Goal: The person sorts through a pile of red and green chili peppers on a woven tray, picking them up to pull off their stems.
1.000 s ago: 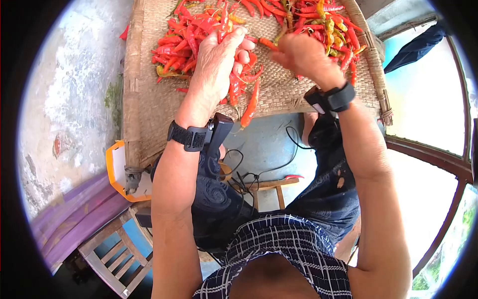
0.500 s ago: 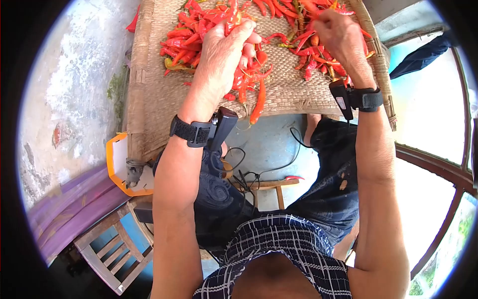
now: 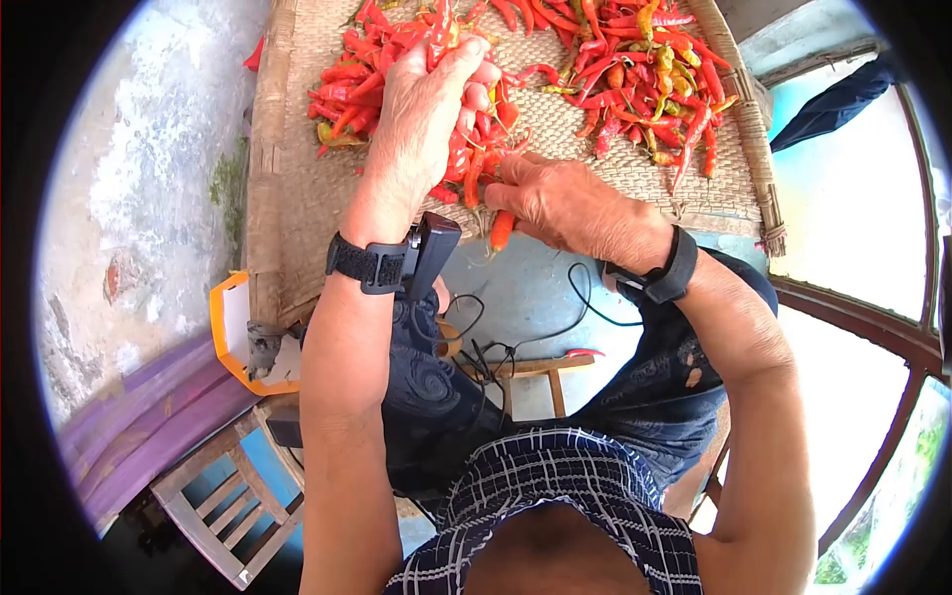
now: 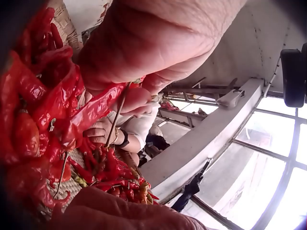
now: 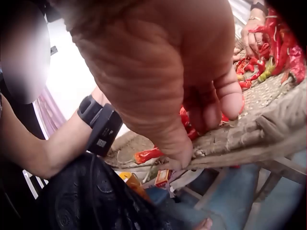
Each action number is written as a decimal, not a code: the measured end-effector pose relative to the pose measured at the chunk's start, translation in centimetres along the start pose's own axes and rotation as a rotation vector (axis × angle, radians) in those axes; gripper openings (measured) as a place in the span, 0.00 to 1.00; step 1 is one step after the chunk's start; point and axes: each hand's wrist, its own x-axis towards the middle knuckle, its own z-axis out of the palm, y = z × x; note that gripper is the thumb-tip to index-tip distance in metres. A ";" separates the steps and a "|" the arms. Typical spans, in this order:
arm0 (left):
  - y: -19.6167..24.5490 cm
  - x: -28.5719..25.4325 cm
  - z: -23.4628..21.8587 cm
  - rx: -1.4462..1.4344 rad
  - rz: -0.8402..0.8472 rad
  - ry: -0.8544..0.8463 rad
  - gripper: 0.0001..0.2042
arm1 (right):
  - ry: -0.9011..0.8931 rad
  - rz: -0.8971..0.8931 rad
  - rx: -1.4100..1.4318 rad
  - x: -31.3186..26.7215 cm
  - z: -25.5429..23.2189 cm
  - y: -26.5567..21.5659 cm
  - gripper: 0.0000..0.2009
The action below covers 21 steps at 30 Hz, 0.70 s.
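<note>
In the head view my left hand [image 3: 421,114] is over the left heap of red chili peppers [image 3: 342,94]. Its curled fingers hold a glossy red chili [image 4: 93,112], whose thin stem shows in the left wrist view. More chilies hang below the palm. My right hand [image 3: 580,208] is at the near edge of the woven tray [image 3: 293,193], its thumb and fingers closed around an orange-red chili [image 3: 502,230]. The end of that chili [image 5: 147,155] sticks out beside the thumb in the right wrist view; the hand covers the rest.
A second heap of red and yellowish chilies [image 3: 654,84] lies on the tray's right side. Across the tray, another person's hand [image 4: 98,132] is among chilies. Black cables [image 3: 496,357] and a wooden stool [image 3: 555,369] are below the tray. Windows are at the right.
My right hand has come from the right heap to the tray's near edge, left and toward me, and closed around a chili there. My left hand stays over the left heap.
</note>
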 end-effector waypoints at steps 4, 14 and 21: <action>0.0 0.2 -0.1 0.005 0.000 0.002 0.12 | 0.019 -0.012 -0.013 0.1 -0.6 0.2 0.09; 0.3 0.5 -1.0 -0.045 0.066 0.005 0.10 | 0.701 0.588 -0.104 -1.9 -9.6 6.8 0.15; 0.4 0.5 -0.7 -0.053 0.070 0.007 0.09 | 0.364 0.075 -0.105 0.1 -3.1 4.1 0.19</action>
